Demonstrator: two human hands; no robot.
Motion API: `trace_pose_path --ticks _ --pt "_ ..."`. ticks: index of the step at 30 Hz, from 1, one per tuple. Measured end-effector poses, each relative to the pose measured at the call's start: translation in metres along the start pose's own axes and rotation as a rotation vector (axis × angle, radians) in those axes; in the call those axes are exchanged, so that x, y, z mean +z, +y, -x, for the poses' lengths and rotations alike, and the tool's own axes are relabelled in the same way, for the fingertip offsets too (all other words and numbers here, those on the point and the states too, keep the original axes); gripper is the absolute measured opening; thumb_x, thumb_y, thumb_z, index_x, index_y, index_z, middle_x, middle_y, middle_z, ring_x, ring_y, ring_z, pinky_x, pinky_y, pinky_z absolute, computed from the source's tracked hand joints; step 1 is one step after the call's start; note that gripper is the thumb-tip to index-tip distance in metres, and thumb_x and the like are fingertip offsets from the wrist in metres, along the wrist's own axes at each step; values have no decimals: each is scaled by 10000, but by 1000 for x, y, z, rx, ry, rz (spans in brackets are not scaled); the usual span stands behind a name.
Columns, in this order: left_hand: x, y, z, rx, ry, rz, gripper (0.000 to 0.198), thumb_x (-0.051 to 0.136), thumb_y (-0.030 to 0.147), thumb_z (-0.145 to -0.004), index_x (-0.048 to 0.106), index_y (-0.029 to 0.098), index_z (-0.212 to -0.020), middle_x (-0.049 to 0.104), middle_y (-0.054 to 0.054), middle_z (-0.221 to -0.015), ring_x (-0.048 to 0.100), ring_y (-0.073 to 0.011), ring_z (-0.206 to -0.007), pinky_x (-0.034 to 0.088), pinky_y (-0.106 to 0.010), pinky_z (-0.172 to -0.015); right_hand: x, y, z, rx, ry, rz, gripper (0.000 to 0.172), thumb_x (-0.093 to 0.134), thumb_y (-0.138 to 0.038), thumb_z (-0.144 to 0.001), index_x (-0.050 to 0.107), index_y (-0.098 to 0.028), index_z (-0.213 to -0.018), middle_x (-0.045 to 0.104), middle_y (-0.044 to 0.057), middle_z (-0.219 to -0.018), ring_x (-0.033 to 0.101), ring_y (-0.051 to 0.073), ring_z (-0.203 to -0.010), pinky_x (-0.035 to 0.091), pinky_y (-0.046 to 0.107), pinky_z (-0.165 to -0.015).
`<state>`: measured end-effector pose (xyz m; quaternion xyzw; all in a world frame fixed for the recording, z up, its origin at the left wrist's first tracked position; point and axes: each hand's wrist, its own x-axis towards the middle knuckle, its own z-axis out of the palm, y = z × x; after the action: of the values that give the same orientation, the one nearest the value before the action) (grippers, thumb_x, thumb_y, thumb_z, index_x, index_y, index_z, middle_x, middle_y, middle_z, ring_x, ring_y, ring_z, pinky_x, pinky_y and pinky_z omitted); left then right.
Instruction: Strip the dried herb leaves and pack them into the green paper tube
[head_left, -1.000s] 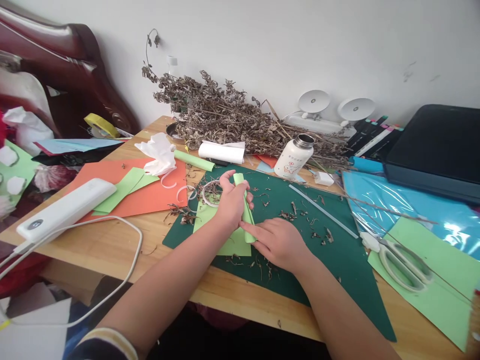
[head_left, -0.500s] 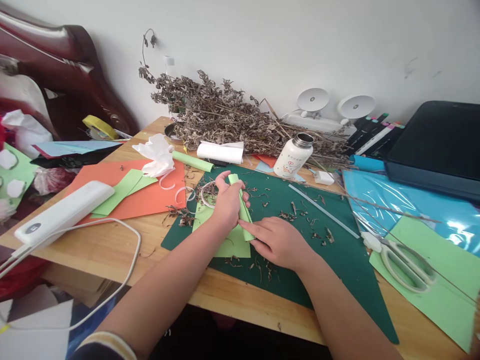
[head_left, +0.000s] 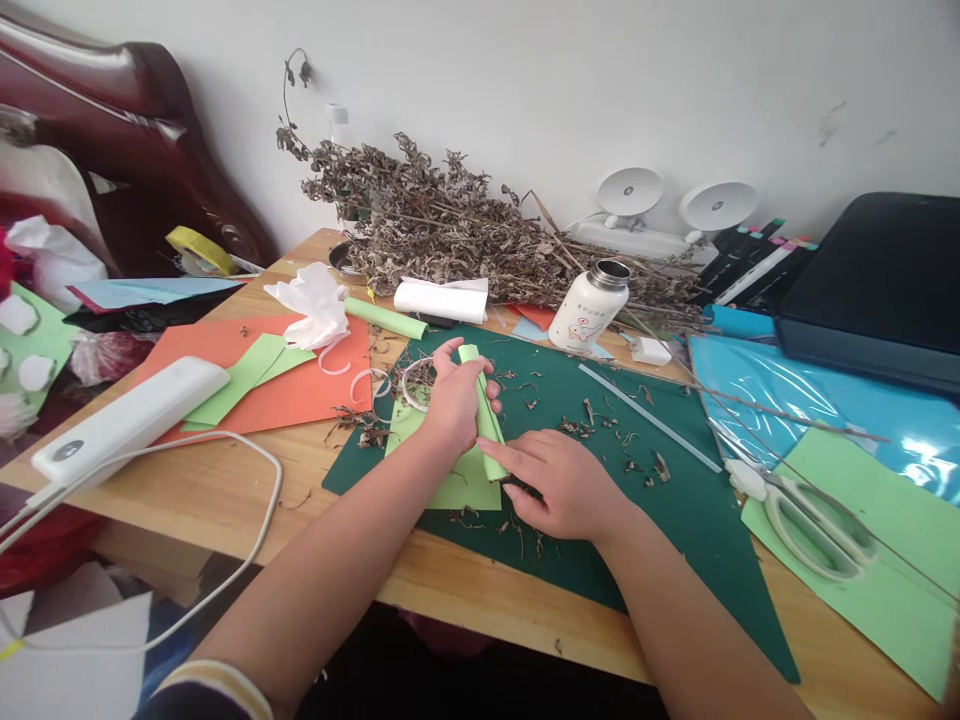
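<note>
My left hand [head_left: 459,400] is closed around a rolled green paper tube [head_left: 489,420], its thumb lying along the upper part. The tube slants over a flat green paper sheet [head_left: 450,490]. With its index finger, my right hand [head_left: 562,485] touches the tube's lower end; the thumb is apart below, and the other fingers are partly curled. Under both hands lies a dark green cutting mat [head_left: 675,560] with dried leaf bits scattered on it. A pale ring of tape [head_left: 414,385], partly hidden, sits just left of my left hand.
Dried stems [head_left: 450,220] are heaped along the wall. A cream bottle [head_left: 590,305] stands uncapped behind the mat. Scissors [head_left: 817,530] lie at right, and a clear strip [head_left: 649,415] on the mat. To the left are a white power bank [head_left: 131,425], its cable, and orange paper [head_left: 330,390].
Both hands stay on the tube in nearly the same pose. My right thumb has shifted slightly away from the tube's lower end. The view has moved a little.
</note>
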<state>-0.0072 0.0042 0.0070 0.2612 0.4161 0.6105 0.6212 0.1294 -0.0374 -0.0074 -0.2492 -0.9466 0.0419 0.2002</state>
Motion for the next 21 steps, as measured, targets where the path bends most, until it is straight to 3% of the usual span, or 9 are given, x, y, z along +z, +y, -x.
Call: trace_pose_path --ticks 8,15,21 --pt "0 0 -2 4 39 -9 371 420 146 -655 266 282 -964 417 58 -665 390 -33 -384 332 -155 -340 11 -5 -1 85 96 143 402 385 -126 -737 471 -208 -1121 622 13 -715 476 135 -612 273 276 -510" --pt "-1 -3 -3 -19 50 -23 370 425 157 -644 277 282 -960 411 54 -676 393 -32 -384 335 -155 -334 6 -3 -2 57 51 4 424 421 -209 -710 464 -189 -1131 597 21 -708 477 157 -657 306 283 -539" --pt "0 -4 -2 -29 87 -16 349 428 151 -628 289 278 -922 401 59 -675 388 -28 -383 339 -153 -336 11 -3 -3 107 64 69 378 410 -205 -732 499 -219 -1099 592 11 -685 467 140 -621 294 273 -529"
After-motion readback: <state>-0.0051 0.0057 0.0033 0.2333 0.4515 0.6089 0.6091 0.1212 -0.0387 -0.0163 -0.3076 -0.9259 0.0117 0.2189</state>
